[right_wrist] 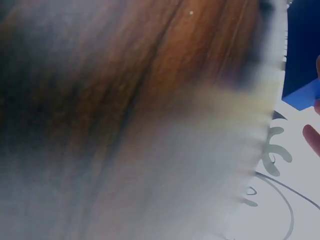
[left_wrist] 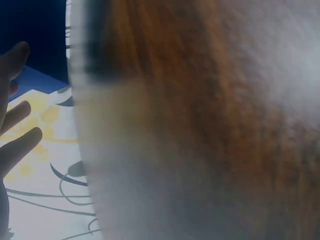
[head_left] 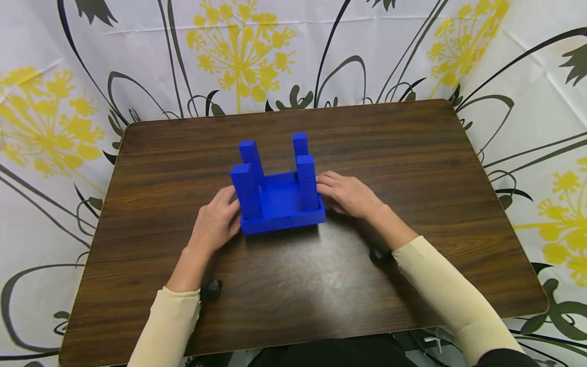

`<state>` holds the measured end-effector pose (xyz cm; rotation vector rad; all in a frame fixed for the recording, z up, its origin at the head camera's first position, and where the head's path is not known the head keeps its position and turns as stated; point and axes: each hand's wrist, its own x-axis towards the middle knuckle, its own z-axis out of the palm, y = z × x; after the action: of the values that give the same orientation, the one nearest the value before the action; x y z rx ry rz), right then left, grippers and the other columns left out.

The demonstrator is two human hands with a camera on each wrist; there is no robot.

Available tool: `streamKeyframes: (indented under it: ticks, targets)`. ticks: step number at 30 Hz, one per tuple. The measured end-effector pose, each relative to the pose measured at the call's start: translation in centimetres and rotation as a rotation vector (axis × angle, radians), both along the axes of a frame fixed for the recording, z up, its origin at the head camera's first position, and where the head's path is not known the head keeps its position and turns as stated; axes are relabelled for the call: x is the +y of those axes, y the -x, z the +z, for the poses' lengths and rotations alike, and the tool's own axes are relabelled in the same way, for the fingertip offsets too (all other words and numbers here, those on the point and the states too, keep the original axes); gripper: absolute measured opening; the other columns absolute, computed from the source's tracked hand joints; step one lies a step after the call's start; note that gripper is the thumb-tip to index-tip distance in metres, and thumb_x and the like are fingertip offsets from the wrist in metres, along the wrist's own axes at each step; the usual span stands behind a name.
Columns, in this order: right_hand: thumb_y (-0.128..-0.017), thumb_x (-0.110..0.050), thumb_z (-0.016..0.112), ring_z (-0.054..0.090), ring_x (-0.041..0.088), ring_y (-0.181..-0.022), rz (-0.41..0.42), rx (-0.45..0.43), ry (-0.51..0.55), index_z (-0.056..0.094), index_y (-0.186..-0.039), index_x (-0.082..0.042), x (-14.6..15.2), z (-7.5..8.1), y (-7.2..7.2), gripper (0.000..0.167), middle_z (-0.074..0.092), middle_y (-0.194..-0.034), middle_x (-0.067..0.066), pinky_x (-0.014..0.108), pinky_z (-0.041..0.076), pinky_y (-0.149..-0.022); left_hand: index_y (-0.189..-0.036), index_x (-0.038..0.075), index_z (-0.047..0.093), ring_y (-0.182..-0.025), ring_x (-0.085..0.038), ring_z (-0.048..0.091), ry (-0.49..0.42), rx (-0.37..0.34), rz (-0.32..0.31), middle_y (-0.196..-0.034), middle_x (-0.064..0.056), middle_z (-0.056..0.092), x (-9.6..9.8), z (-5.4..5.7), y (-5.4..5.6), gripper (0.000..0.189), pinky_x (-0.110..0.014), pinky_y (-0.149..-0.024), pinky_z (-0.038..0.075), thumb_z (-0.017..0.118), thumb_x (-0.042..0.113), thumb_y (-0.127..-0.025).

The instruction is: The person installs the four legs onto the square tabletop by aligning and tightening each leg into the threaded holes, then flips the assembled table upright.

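Observation:
A blue shallow tray (head_left: 282,223) with several upright blocky posts (head_left: 307,178) at its corners stands near the middle of the table. My left hand (head_left: 214,219) is at its left side, fingertips by the wall and partly hidden. In the left wrist view, fairly straight, spread fingers (left_wrist: 25,145) show beside dark blue surfaces (left_wrist: 32,30). At the tray's right side is my right hand (head_left: 349,193), its fingers bent slightly downward and their tips partly hidden. Only a few fingertips (right_wrist: 313,137) enter the right wrist view, close to the blue side (right_wrist: 302,95).
The brown wood-grain table (head_left: 390,153) has rounded corners. A white cloth (head_left: 293,51) with yellow flowers and dark stems hangs behind it and along the sides. Small black devices (head_left: 212,289) sit at both wrists. Cables (head_left: 426,351) show below the front edge.

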<state>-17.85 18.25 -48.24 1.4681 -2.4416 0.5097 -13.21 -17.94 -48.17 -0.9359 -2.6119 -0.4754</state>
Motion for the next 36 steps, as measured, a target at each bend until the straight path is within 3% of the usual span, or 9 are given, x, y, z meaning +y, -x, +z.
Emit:
streamKeyframes:
  ticks: [8, 12, 15, 19, 22, 30, 34, 36]
  targets:
    - [-0.085, -0.003, 0.059, 0.05, 0.019, -0.121, -0.058, -0.075, 0.062, 0.057, -0.12, -0.008, 0.5, 0.8, -1.0, 0.036, 0.058, -0.125, 0.006, 0.038, 0.055, -0.075, -0.12, 0.008, 0.063, -0.107, -0.025, 0.056, -0.085, -0.06, -0.024, -0.121, -0.008, 0.058, 0.5, 1.1, -0.2, 0.033, -0.046, -0.067, 0.054, 0.065, 0.011, -0.086]
    - [-0.087, -0.003, 0.058, 0.052, 0.019, -0.12, -0.093, -0.134, 0.093, 0.053, -0.129, -0.008, 0.5, 1.3, -1.5, 0.042, 0.057, -0.125, 0.007, 0.04, 0.055, -0.071, -0.125, 0.011, 0.06, -0.088, -0.019, 0.055, -0.14, -0.127, -0.032, -0.12, -0.006, 0.056, 0.4, 1.7, -0.3, 0.039, -0.04, -0.061, 0.05, 0.063, 0.012, -0.087]
    - [-0.092, -0.008, 0.061, 0.053, 0.019, -0.117, -0.107, -0.173, 0.118, 0.053, -0.131, -0.008, 0.4, 1.7, -1.8, 0.04, 0.059, -0.124, 0.007, 0.042, 0.055, -0.074, -0.127, 0.012, 0.057, -0.084, -0.019, 0.057, -0.192, -0.177, -0.041, -0.121, -0.007, 0.055, 0.4, 2.1, -0.4, 0.04, -0.042, -0.065, 0.052, 0.064, 0.011, -0.088]
    - [-0.094, -0.017, 0.066, 0.056, 0.018, -0.115, -0.125, -0.233, 0.155, 0.054, -0.129, -0.009, 0.3, 2.2, -2.1, 0.037, 0.061, -0.124, 0.007, 0.042, 0.053, -0.081, -0.126, 0.01, 0.056, -0.1, -0.024, 0.062, -0.268, -0.242, -0.065, -0.124, -0.009, 0.055, 0.5, 2.6, -0.6, 0.041, -0.049, -0.081, 0.053, 0.071, 0.009, -0.089]
    - [-0.094, -0.021, 0.067, 0.059, 0.018, -0.111, -0.147, -0.286, 0.174, 0.055, -0.128, -0.011, 0.2, 2.5, -2.3, 0.037, 0.063, -0.121, 0.006, 0.042, 0.052, -0.084, -0.128, 0.011, 0.054, -0.109, -0.024, 0.062, -0.296, -0.295, -0.069, -0.126, -0.008, 0.056, 0.7, 3.1, -0.7, 0.044, -0.049, -0.086, 0.053, 0.073, 0.009, -0.089]
    - [-0.097, -0.025, 0.064, 0.067, 0.02, -0.099, -0.186, -0.465, 0.234, 0.057, -0.108, -0.012, 0.2, 3.2, -2.6, 0.019, 0.067, -0.108, 0.003, 0.039, 0.053, -0.08, -0.135, 0.009, 0.051, -0.104, -0.024, 0.065, -0.373, -0.408, -0.052, -0.124, -0.007, 0.06, 1.0, 4.3, -0.9, 0.042, -0.042, -0.085, 0.054, 0.065, 0.013, -0.095]
    - [-0.099, -0.024, 0.061, 0.067, 0.016, -0.098, -0.179, -0.593, 0.279, 0.057, -0.117, -0.01, 0.0, 3.6, -2.5, 0.023, 0.069, -0.108, 0.002, 0.038, 0.054, -0.078, -0.126, 0.003, 0.053, -0.096, -0.024, 0.063, -0.426, -0.424, -0.032, -0.111, -0.01, 0.062, 1.3, 4.6, -1.1, 0.031, -0.045, -0.079, 0.056, 0.062, 0.009, -0.097]
    - [-0.101, -0.023, 0.058, 0.066, 0.016, -0.097, -0.179, -0.66, 0.303, 0.055, -0.129, -0.008, -0.1, 3.7, -2.4, 0.032, 0.069, -0.111, 0.004, 0.04, 0.054, -0.08, -0.123, 0.003, 0.053, -0.09, -0.022, 0.061, -0.449, -0.446, -0.019, -0.104, -0.01, 0.061, 1.5, 4.7, -1.1, 0.027, -0.044, -0.075, 0.055, 0.06, 0.008, -0.098]
